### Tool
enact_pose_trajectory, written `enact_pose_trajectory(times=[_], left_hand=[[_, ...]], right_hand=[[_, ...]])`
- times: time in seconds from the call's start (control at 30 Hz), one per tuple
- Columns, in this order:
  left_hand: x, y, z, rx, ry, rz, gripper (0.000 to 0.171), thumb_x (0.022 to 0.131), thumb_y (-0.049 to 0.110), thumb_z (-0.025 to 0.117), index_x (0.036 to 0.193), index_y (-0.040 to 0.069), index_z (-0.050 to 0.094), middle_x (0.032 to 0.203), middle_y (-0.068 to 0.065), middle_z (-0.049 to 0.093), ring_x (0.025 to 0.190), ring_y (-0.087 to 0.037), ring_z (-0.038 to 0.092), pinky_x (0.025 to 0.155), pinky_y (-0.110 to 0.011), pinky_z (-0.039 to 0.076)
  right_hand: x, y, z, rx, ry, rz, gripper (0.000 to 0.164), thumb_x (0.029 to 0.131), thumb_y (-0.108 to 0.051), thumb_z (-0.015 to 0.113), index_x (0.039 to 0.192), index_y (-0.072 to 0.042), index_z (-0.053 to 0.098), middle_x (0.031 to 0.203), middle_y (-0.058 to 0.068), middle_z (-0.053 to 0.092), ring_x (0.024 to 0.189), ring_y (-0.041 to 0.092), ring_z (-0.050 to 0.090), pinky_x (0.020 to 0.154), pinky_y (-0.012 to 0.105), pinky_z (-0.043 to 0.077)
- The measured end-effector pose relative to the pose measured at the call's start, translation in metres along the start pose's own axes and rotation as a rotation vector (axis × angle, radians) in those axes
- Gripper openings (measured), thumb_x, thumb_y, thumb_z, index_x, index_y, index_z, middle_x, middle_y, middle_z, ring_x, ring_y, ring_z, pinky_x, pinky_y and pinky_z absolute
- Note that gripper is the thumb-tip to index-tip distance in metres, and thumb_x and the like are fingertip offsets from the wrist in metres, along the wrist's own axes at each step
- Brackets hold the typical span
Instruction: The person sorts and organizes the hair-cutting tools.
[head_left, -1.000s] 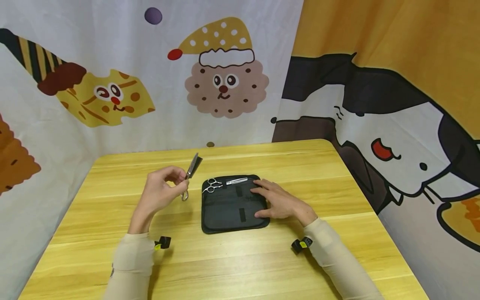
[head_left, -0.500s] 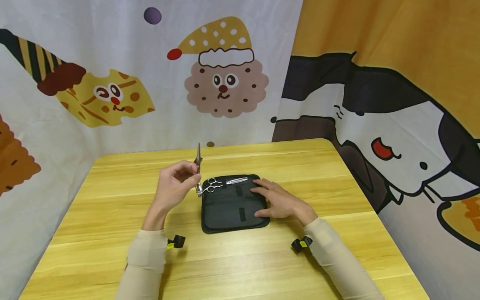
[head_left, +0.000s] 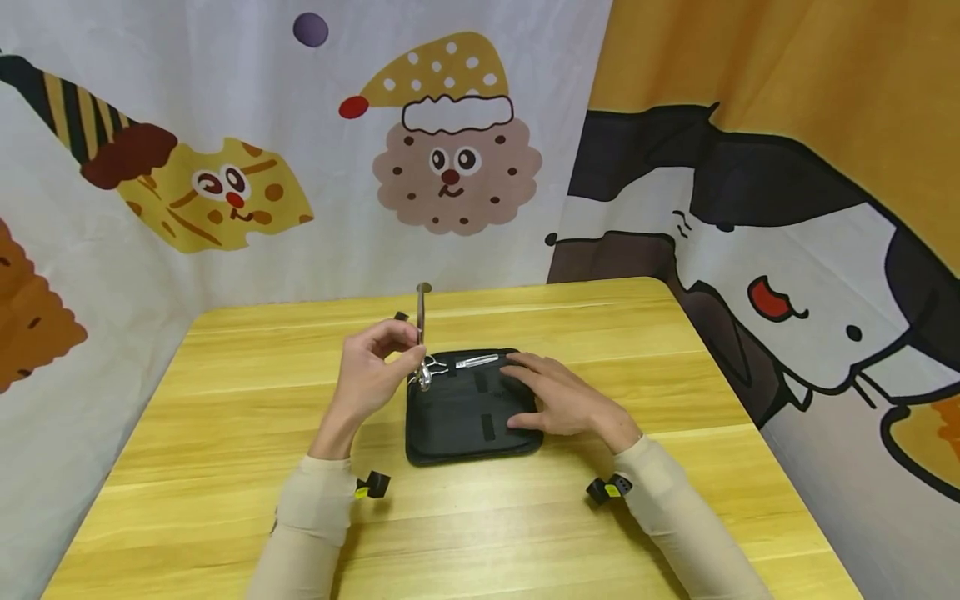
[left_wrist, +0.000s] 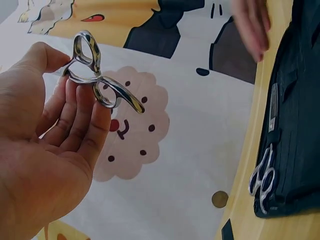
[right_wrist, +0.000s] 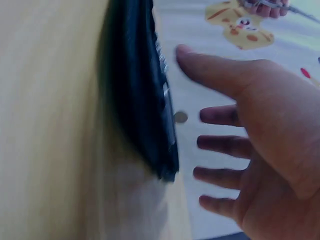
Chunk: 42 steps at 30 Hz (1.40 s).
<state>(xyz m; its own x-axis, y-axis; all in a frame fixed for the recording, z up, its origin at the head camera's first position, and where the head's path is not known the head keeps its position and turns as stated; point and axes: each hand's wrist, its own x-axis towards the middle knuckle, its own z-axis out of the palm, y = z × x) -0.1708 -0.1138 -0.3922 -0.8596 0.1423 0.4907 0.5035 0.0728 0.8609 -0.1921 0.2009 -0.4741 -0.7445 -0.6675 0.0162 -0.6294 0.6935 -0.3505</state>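
Observation:
My left hand [head_left: 367,371] pinches a pair of silver scissors [head_left: 421,312] between thumb and fingertips, blades up. Their finger rings [left_wrist: 87,52] hang at the bottom, over the left part of a black zip case [head_left: 457,429]; the left wrist view hides most of the blades. A second pair of scissors [left_wrist: 265,177] lies in the case along its far edge, its middle tucked under a strap. With fingers spread, my right hand [head_left: 562,396] is at the case's right edge; in the right wrist view a gap shows between this hand [right_wrist: 270,130] and the case [right_wrist: 137,90].
The case lies flat on a wood-grain table [head_left: 480,533], with dark straps [head_left: 487,427] on its inside. A small black piece [head_left: 401,317] lies on the table beyond my left hand. A cartoon-print curtain [head_left: 457,267] hangs behind the table.
My left hand has moved right with the scissors, from beside the case to over its left edge, and the scissors have turned from slanted to upright. My right hand has barely moved.

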Motion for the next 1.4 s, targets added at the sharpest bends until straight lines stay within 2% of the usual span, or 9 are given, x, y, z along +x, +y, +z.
enact_pose_trajectory(times=[0.2, 0.33, 0.47, 0.7, 0.83, 1.0, 1.13, 1.3, 1.4], left_hand=[[0.002, 0.002, 0.012, -0.033, 0.025, 0.050, 0.010, 0.083, -0.017, 0.069, 0.093, -0.017, 0.066, 0.086, -0.017, 0.066, 0.078, -0.017, 0.064, 0.077, -0.022, 0.058], [0.002, 0.006, 0.020, -0.009, 0.037, 0.055, 0.010, 0.085, -0.013, 0.069, 0.094, -0.015, 0.068, 0.087, -0.018, 0.067, 0.077, -0.018, 0.064, 0.073, -0.022, 0.057], [0.001, 0.010, 0.029, 0.027, 0.077, 0.059, 0.008, 0.085, -0.012, 0.070, 0.093, -0.014, 0.068, 0.085, -0.018, 0.067, 0.076, -0.019, 0.063, 0.073, -0.023, 0.057], [0.000, 0.013, 0.041, 0.109, 0.186, 0.088, 0.008, 0.083, -0.013, 0.074, 0.090, -0.013, 0.069, 0.078, -0.020, 0.067, 0.069, -0.027, 0.062, 0.065, -0.028, 0.054], [-0.002, 0.012, 0.047, 0.135, 0.246, 0.078, 0.009, 0.082, -0.011, 0.075, 0.089, -0.012, 0.070, 0.077, -0.019, 0.068, 0.068, -0.026, 0.062, 0.063, -0.030, 0.053], [-0.003, 0.011, 0.054, 0.153, 0.298, 0.092, 0.008, 0.082, -0.011, 0.076, 0.088, -0.011, 0.070, 0.076, -0.018, 0.070, 0.067, -0.024, 0.063, 0.061, -0.030, 0.053], [-0.005, 0.010, 0.058, 0.177, 0.325, 0.112, 0.008, 0.082, -0.010, 0.076, 0.088, -0.010, 0.071, 0.075, -0.017, 0.070, 0.066, -0.024, 0.064, 0.060, -0.025, 0.052], [-0.007, 0.012, 0.063, 0.168, 0.333, 0.096, 0.008, 0.082, -0.010, 0.075, 0.088, -0.009, 0.071, 0.075, -0.018, 0.070, 0.065, -0.025, 0.064, 0.059, -0.013, 0.049], [-0.008, 0.015, 0.065, 0.166, 0.328, 0.089, 0.008, 0.082, -0.011, 0.076, 0.088, -0.010, 0.071, 0.075, -0.018, 0.070, 0.065, -0.026, 0.064, 0.059, -0.010, 0.048]], right_hand=[[0.008, -0.025, -0.010, 0.157, 0.147, -0.059, 0.078, 0.094, -0.058, 0.066, 0.156, -0.015, 0.047, 0.159, 0.004, 0.041, 0.142, 0.017, 0.037, 0.112, 0.048, 0.041], [0.014, -0.043, -0.015, 0.244, 0.271, -0.101, 0.070, 0.095, -0.053, 0.068, 0.151, -0.015, 0.053, 0.150, 0.003, 0.052, 0.136, 0.014, 0.045, 0.110, 0.046, 0.045], [0.019, -0.059, -0.017, 0.294, 0.374, -0.128, 0.062, 0.095, -0.048, 0.070, 0.145, -0.014, 0.059, 0.142, 0.005, 0.060, 0.131, 0.014, 0.051, 0.106, 0.045, 0.047], [0.026, -0.078, -0.012, 0.357, 0.457, -0.125, 0.058, 0.094, -0.041, 0.072, 0.141, -0.007, 0.062, 0.135, 0.005, 0.065, 0.121, 0.016, 0.059, 0.099, 0.045, 0.053], [0.030, -0.084, -0.008, 0.374, 0.510, -0.128, 0.054, 0.094, -0.036, 0.073, 0.137, -0.004, 0.064, 0.129, 0.007, 0.069, 0.114, 0.021, 0.064, 0.094, 0.043, 0.055], [0.035, -0.089, -0.004, 0.368, 0.582, -0.120, 0.047, 0.093, -0.032, 0.075, 0.131, -0.005, 0.068, 0.121, 0.004, 0.072, 0.107, 0.017, 0.066, 0.090, 0.039, 0.057], [0.040, -0.092, -0.001, 0.389, 0.640, -0.129, 0.039, 0.092, -0.027, 0.076, 0.125, -0.006, 0.072, 0.115, 0.004, 0.075, 0.099, 0.013, 0.067, 0.084, 0.034, 0.059], [0.043, -0.094, 0.003, 0.416, 0.701, -0.153, 0.030, 0.093, -0.021, 0.077, 0.118, -0.006, 0.076, 0.106, 0.003, 0.077, 0.090, 0.009, 0.068, 0.075, 0.032, 0.061], [0.044, -0.095, 0.004, 0.405, 0.731, -0.156, 0.024, 0.093, -0.020, 0.076, 0.113, -0.007, 0.077, 0.098, 0.001, 0.077, 0.084, 0.006, 0.067, 0.070, 0.029, 0.060]])
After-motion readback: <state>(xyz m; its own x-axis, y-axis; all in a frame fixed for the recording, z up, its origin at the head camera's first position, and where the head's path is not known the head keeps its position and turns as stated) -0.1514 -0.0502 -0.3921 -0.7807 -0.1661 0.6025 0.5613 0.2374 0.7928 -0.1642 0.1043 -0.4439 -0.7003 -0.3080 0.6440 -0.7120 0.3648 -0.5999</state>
